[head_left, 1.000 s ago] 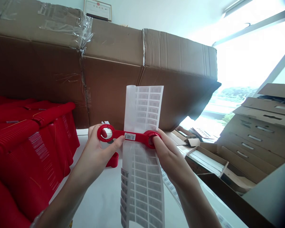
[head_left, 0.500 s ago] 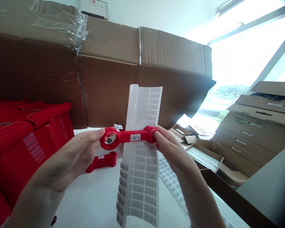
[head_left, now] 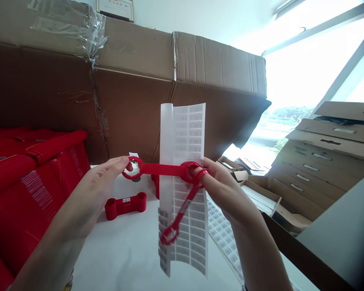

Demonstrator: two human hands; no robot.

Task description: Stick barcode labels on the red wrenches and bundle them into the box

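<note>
Between my two hands stretches a flat red plastic piece (head_left: 162, 169) with a ring at each end. My left hand (head_left: 101, 178) pinches its left ring. My right hand (head_left: 221, 186) grips the other end. It also holds a ring of a second red piece (head_left: 182, 214), which slants down to the left with a pale label on its bar. Behind both hangs a curled sheet of barcode labels (head_left: 188, 133), which reaches up to my right hand; whether my fingers grip it is hidden. A stack of red double-ring pieces (head_left: 125, 206) with a barcode label lies on the white table.
Bundled red pieces (head_left: 57, 173) are piled at the left. A large taped cardboard box (head_left: 133, 101) spans the back. Another label sheet (head_left: 226, 230) lies to the right. Small open cartons (head_left: 261, 194) and stacked flat boxes (head_left: 315, 169) stand by the window.
The red pieces held together earlier have come apart: one now swings down from my right hand, the other stays level between my hands. The labelled face is turned away from the level piece.
</note>
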